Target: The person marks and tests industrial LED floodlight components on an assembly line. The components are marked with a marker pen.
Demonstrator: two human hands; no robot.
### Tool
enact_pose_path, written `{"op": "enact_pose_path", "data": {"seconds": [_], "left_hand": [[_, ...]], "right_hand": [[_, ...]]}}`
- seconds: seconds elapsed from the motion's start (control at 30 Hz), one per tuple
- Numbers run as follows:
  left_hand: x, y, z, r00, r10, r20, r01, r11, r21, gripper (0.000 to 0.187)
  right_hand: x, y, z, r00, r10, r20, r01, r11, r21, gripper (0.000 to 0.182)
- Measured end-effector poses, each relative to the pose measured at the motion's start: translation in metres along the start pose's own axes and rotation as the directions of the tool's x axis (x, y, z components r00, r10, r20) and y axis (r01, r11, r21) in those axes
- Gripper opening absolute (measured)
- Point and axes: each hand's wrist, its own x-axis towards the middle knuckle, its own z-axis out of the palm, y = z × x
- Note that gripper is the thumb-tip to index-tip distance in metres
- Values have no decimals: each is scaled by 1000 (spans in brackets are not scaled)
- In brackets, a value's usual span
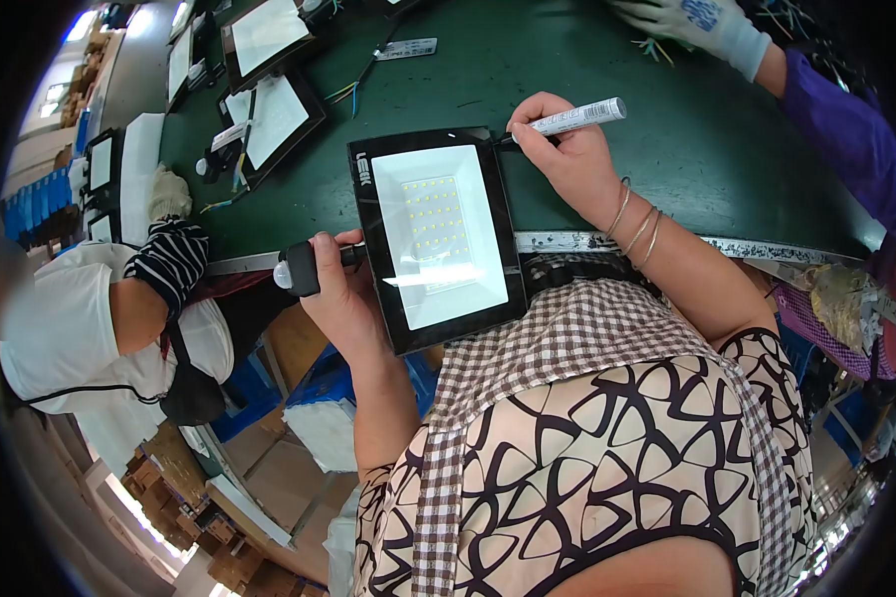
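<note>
A black-framed LED floodlight (488, 259) with "LEEK"-like lettering is tilted at the table's near edge, its glass front facing up and rows of small yellow LEDs showing behind it. My left hand (343, 303) is closed at its left side, around a black sensor block (302, 271) with a white dome that juts from the frame. Part of those fingers is hidden behind the lamp. Between the thumb and fingers of my right hand (575, 167) is a white marker pen (582, 115), its dark tip touching or very near the frame's upper right edge.
More floodlights (269, 119) with loose wires lie on the green table (438, 85) at the upper left. A label tag (408, 49) hangs on a cable there. A co-worker's gloved hand (692, 22) works at the upper right; another co-worker's gloved hand (169, 194) is at the left.
</note>
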Motion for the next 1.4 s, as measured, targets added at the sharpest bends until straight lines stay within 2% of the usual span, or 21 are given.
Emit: {"op": "enact_pose_path", "data": {"seconds": [0.2,0.3,0.6,0.7,1.1,1.3,1.4], "left_hand": [[-1,1,2,1000,19,8,-19,1000,6,20],[-1,-1,2,1000,15,4,-15,1000,-15,20],[-2,-4,1,1000,12,-13,-12,1000,-21,21],[-4,-4,1,1000,1,-6,-1,1000,-9,22],[-3,-4,4,1000,10,-26,-11,1000,-17,21],[-1,-3,4,999,13,-35,-14,999,-31,20],[0,-2,4,1000,-10,-24,9,999,-39,20]], "right_hand": [[10,2,-1,1000,-26,12,27,992,-124,10],[12,-5,2,998,-54,-37,48,988,-145,12],[7,5,0,998,-47,-30,43,992,-120,11],[8,5,3,994,-76,-85,66,991,-118,12],[16,7,3,984,-133,-122,115,983,-141,12],[14,7,2,987,-106,-118,101,994,-43,10],[17,6,3,985,-111,-134,90,984,-152,8]]}}
